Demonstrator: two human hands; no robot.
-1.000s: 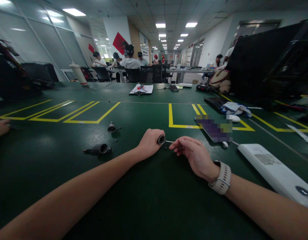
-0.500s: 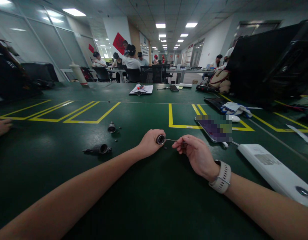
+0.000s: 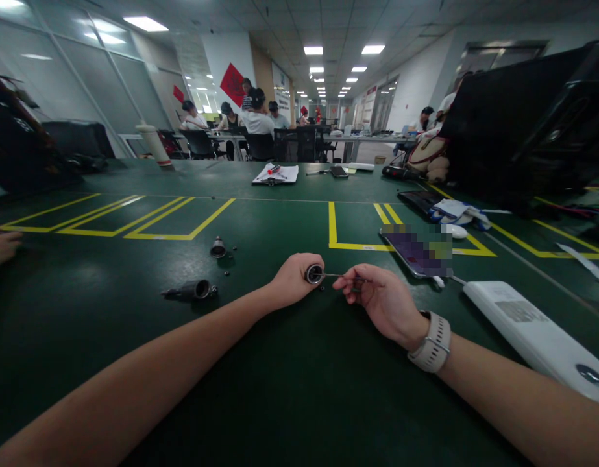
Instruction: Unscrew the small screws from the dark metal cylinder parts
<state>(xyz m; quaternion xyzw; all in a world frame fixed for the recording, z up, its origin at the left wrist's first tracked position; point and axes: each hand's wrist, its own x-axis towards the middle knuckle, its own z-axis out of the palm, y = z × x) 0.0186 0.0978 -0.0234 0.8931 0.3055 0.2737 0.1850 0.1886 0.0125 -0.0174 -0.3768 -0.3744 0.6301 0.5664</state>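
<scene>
My left hand is closed around a dark round metal part with a hollow end, its opening turned toward my right hand. Between the fingers of my right hand is a thin metal rod, whose tip reaches into that opening. The far end of the rod is hidden by my fingers, so its exact kind does not show. Just below the hollow part lies a tiny dark ring. To the left are a dark cylindrical part with a pointed end and a small cone-shaped metal part.
A phone and a white power bank lie right of my hands on the green table. Farther back sits a clipboard with paper. Another person's hand rests at the left edge. Yellow tape marks line the table.
Both hands keep nearly the same place and hold. The rod stays in the opening; the whole view has shifted very slightly.
</scene>
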